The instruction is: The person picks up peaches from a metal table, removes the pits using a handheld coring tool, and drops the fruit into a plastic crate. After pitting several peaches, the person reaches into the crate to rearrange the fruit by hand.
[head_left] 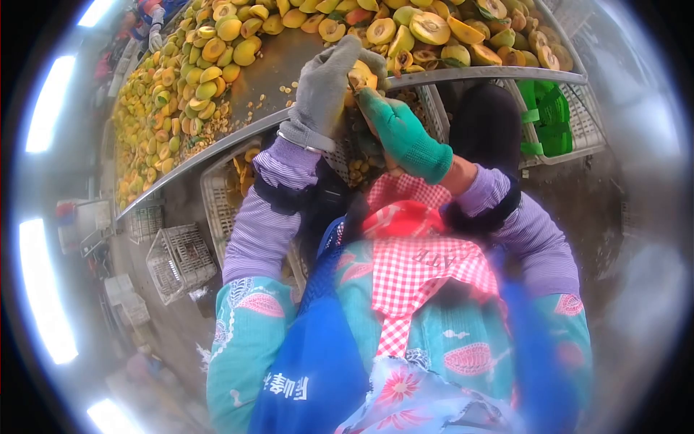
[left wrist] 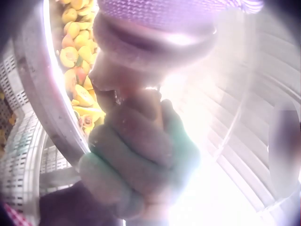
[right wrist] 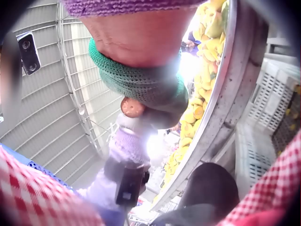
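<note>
The left hand (head_left: 322, 90), in a grey glove, holds a cut yellow-orange fruit (head_left: 361, 76) above the metal table's near rim. Close against it is the right hand (head_left: 410, 139) in a green glove. In the left wrist view, the right hand's fingers (left wrist: 134, 155) are curled round a tool's brownish handle. The handle's round end (right wrist: 132, 107) sticks out below the green cuff in the right wrist view. The tool's tip at the fruit is too small to make out. Many halved fruits (head_left: 428, 27) lie heaped on the table, beyond the hands.
The raised metal rim (head_left: 499, 73) curves across in front of the body. White plastic crates stand below it, one with green baskets (head_left: 553, 119) at the right. Another crate (head_left: 181, 262) is on the floor at left. A dark knee (head_left: 484, 123) is under the rim.
</note>
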Demonstrator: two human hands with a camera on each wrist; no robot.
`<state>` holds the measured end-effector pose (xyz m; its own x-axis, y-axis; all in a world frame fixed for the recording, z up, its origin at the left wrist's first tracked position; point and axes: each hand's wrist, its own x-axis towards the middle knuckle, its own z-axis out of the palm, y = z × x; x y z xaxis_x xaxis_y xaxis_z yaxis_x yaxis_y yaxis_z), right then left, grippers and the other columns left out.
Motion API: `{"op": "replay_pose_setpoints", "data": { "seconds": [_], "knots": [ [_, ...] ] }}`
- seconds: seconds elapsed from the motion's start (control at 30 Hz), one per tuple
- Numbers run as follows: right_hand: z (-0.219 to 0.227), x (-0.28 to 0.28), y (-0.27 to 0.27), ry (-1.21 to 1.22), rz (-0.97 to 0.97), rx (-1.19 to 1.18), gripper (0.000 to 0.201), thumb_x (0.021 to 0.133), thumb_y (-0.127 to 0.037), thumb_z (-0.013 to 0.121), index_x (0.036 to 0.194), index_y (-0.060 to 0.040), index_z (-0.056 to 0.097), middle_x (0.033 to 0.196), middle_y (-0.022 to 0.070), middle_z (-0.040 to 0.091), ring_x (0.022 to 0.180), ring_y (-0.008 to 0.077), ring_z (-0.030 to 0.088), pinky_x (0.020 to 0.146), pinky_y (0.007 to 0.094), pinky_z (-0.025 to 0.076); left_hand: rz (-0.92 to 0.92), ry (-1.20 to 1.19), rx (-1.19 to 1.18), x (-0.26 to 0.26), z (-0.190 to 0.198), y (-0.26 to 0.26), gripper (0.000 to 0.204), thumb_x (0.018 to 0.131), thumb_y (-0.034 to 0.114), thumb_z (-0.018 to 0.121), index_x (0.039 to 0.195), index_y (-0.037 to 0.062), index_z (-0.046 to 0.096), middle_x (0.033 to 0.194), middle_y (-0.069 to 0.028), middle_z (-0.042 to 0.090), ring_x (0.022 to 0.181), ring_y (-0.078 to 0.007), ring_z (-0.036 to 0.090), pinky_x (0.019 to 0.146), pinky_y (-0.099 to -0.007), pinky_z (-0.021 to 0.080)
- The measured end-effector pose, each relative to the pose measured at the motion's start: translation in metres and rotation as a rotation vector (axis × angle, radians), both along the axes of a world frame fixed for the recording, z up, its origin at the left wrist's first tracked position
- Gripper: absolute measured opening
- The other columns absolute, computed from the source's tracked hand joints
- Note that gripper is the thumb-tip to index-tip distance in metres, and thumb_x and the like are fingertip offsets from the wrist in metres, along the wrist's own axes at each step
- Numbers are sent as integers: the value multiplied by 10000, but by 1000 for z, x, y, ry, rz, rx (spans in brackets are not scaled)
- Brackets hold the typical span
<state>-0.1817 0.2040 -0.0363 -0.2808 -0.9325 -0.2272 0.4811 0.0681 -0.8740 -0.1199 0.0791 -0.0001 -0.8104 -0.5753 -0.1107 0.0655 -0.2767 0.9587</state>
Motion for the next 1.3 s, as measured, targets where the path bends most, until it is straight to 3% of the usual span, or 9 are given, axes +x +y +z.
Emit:
{"op": "replay_pose_setpoints", "data": {
  "seconds": [0.2,0.33,0.47,0.6,0.8,0.9,0.97,1.13,1.3],
  "knots": [
    [-2,10,-1,-898,354,-355,424,1015,-549,369,908,-160,499,554,-71,381,430,79,361,421,258,300,-332,-107,-553,-10,17,-21,369,990,299,557,873,-31,674,813,-71,667,724,-143,618,695,-251,503],
    [-8,9,-3,-1224,525,-494,399,1027,-518,355,911,-163,497,549,-72,382,430,84,362,429,267,290,-675,-339,-518,-13,38,-35,400,992,331,529,857,-24,656,825,-83,668,777,-148,616,743,-289,503],
    [-7,21,-14,-1209,576,-518,407,1028,-518,347,911,-158,497,536,-69,384,405,93,349,418,270,279,-101,41,-116,5,10,-6,500,1016,397,436,767,-1,609,760,-142,631,700,-238,607,664,-333,492],
    [-10,34,-15,-1331,740,-465,426,1026,-525,340,910,-148,500,532,-63,382,399,95,348,414,271,275,-111,111,-75,34,-2,-9,504,1023,427,371,919,-7,605,752,-160,633,684,-236,603,641,-338,488],
    [8,35,-6,-1107,772,-442,430,1014,-539,387,915,-145,527,581,-51,418,452,102,390,458,299,360,431,280,500,112,5,-43,226,909,209,610,989,-2,606,801,-74,671,695,-166,639,613,-265,518],
    [-51,12,-8,-974,431,200,436,996,-554,422,895,-140,514,592,-45,440,456,114,415,440,286,370,560,-623,-666,152,5,-67,272,914,243,599,1003,-1,681,954,-139,676,870,-199,647,754,-311,531],
    [-47,8,-7,-849,332,212,435,986,-550,442,918,-129,527,602,-31,466,466,126,442,437,278,381,531,-854,-950,130,8,-72,285,896,254,617,987,-3,700,968,-130,680,906,-204,648,804,-324,524],
    [-19,-17,4,-494,-52,139,444,984,-501,472,978,-68,571,683,24,552,491,125,485,440,269,405,209,-459,-1441,-50,-17,-83,368,849,219,636,1197,101,655,1238,-130,629,1117,-303,608,967,-377,475],
    [-28,-40,11,-75,-341,99,430,1007,-440,481,900,-36,582,704,40,578,531,120,529,481,265,428,-420,-899,-1674,-118,-24,-85,620,764,144,651,1363,100,497,1340,-181,518,1230,-374,504,1031,-433,430]
  ]
}}
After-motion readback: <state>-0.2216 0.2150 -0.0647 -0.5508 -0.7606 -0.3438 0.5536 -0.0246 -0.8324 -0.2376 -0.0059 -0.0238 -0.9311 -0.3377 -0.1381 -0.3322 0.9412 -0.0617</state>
